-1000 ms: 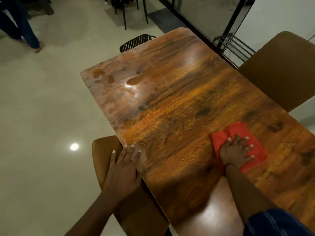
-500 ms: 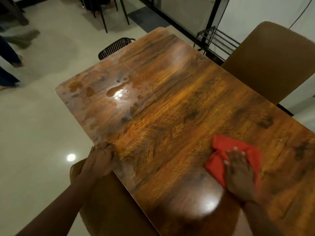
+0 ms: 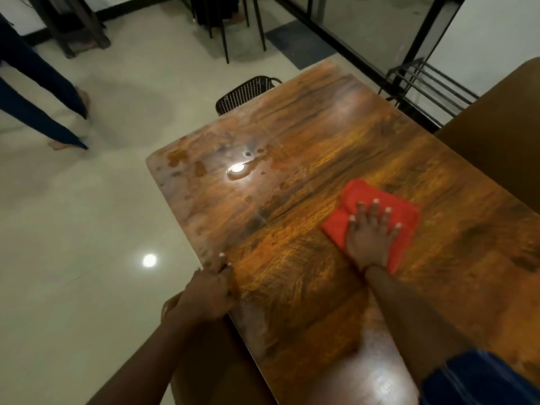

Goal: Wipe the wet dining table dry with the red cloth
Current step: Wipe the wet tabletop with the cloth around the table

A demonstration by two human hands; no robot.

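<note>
The wooden dining table (image 3: 321,135) runs away from me, glossy with wet patches. A puddle (image 3: 242,171) and smaller drops lie near its far left corner. The red cloth (image 3: 361,194) lies folded on the table's middle right. My right hand (image 3: 369,238) presses flat on the cloth, fingers spread and pointing away from me. My left hand (image 3: 204,293) grips the table's left edge, thumb on top.
A brown chair (image 3: 502,127) stands along the right side, and another brown chair (image 3: 198,375) sits tucked under the left edge below my arm. A black mesh chair (image 3: 242,93) stands at the far end. A person's legs (image 3: 38,92) cross the floor at left. A black metal rack (image 3: 432,89) stands at the back right.
My right hand has pushed the red cloth forward, away from me, toward the wet patches. My left hand went from lying flat to gripping the table edge. The person at left has walked.
</note>
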